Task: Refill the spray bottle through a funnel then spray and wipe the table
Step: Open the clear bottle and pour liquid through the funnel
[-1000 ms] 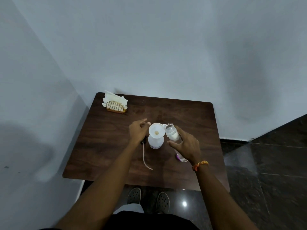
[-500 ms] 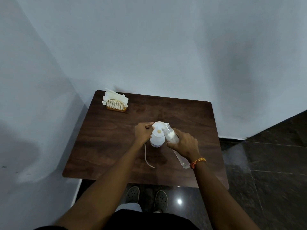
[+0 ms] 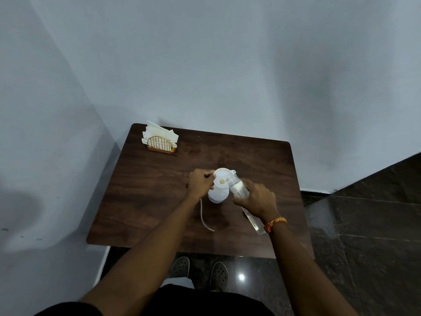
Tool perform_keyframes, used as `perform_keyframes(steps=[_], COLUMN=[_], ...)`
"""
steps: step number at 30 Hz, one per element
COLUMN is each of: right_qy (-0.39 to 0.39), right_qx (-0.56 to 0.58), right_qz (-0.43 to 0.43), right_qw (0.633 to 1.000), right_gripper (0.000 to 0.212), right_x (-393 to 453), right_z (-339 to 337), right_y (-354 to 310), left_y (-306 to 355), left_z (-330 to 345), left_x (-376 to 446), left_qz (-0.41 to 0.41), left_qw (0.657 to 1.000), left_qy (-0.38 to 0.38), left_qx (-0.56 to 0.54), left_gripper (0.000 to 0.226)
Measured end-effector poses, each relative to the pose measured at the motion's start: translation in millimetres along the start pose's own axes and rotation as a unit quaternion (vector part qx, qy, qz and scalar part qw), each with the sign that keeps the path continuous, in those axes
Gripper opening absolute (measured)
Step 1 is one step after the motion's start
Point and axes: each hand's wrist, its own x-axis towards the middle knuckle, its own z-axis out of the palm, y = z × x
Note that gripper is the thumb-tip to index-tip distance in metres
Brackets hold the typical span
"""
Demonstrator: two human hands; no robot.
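Left hand (image 3: 201,183) grips funnel (image 3: 222,179) rim, funnel seated in white bottle (image 3: 218,196) on table (image 3: 148,190). Right hand (image 3: 256,199) holds clear bottle (image 3: 238,188) tilted, mouth over funnel. Napkin holder (image 3: 161,144) at far-left corner.

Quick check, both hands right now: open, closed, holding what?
Left hand: closed, grip on the funnel rim.
Right hand: closed around the clear bottle, tilted mouth-first over the funnel.

Left hand (image 3: 201,184) pinched closed; right hand (image 3: 256,199) clenched, wrist tilted.
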Motion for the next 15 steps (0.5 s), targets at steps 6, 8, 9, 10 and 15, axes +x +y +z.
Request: perform_keyframes(steps=[6, 8, 9, 10, 15], right_qy=[0.002, 0.003, 0.001, 0.000, -0.002], right_qx=[-0.006, -0.009, -0.010, -0.012, -0.019], right_qz=[0.008, 0.008, 0.008, 0.009, 0.010], right_qw=[1.000, 1.000, 1.000, 1.000, 1.000], right_gripper=[0.074, 0.074, 0.073, 0.071, 0.065], right_x=[1.6, 2.9, 3.4, 3.7, 5.6], right_z=[-0.6, -0.2, -0.2, 0.1, 0.1], right_y=[1.0, 2.2, 3.0, 4.0, 8.9], left_y=[-2.9, -3.5, -3.7, -3.9, -3.8], left_z=[-0.9, -1.3, -1.6, -1.7, -2.9], left_x=[4.2, 4.6, 4.6, 4.5, 5.9], left_qz=[0.025, 0.026, 0.026, 0.026, 0.034], left_qw=[1.000, 1.000, 1.000, 1.000, 0.999], left_qy=[0.004, 0.003, 0.002, 0.001, 0.003], left_qx=[0.006, 0.006, 0.006, 0.006, 0.011], left_gripper=[0.029, 0.029, 0.029, 0.029, 0.027])
